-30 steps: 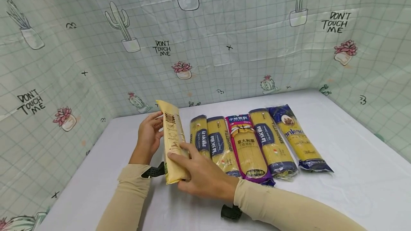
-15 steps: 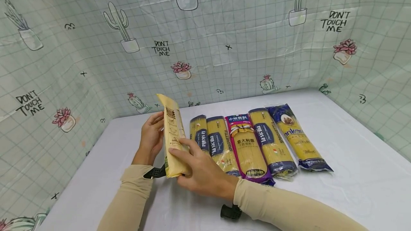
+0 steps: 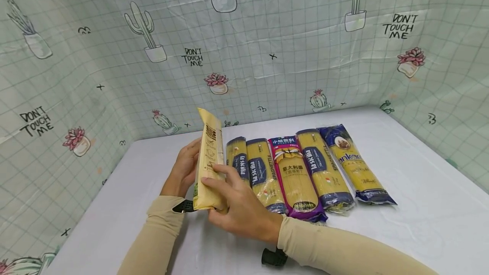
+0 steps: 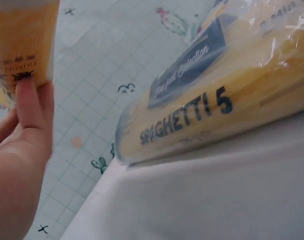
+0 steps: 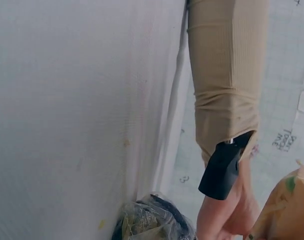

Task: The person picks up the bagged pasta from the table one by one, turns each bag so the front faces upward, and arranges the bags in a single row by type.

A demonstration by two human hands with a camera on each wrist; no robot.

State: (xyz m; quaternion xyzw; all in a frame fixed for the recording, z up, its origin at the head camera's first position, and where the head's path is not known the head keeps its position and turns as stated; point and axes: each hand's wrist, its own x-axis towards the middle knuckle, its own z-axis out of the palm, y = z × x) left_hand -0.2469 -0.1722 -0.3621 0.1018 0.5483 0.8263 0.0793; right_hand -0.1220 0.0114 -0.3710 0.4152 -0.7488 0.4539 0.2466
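Observation:
Both hands hold a pale yellow pasta pack [image 3: 210,156] up off the table, its long side near upright and its narrow printed side toward the head camera. My right hand [image 3: 244,205] grips its lower part, thumb and fingers on either side. Behind its left side is my left hand [image 3: 187,164], with its fingertips hidden in the head view. In the left wrist view the left hand's [image 4: 29,130] fingers press against the pack [image 4: 24,45]. The right wrist view catches the left hand [image 5: 227,212] and a corner of the pack [image 5: 287,205], but not the right hand.
Right of the hands, several spaghetti packs lie in a row: blue-labelled ones [image 3: 263,177], a pink-edged one [image 3: 296,177], and a dark blue-ended one [image 3: 351,162] at the far right. The white table [image 3: 416,224] meets a patterned cloth backdrop [image 3: 267,79].
The held pack has risen a little and its top has swung to the right. My left hand has shifted right, further behind the pack. The packs on the table stay put.

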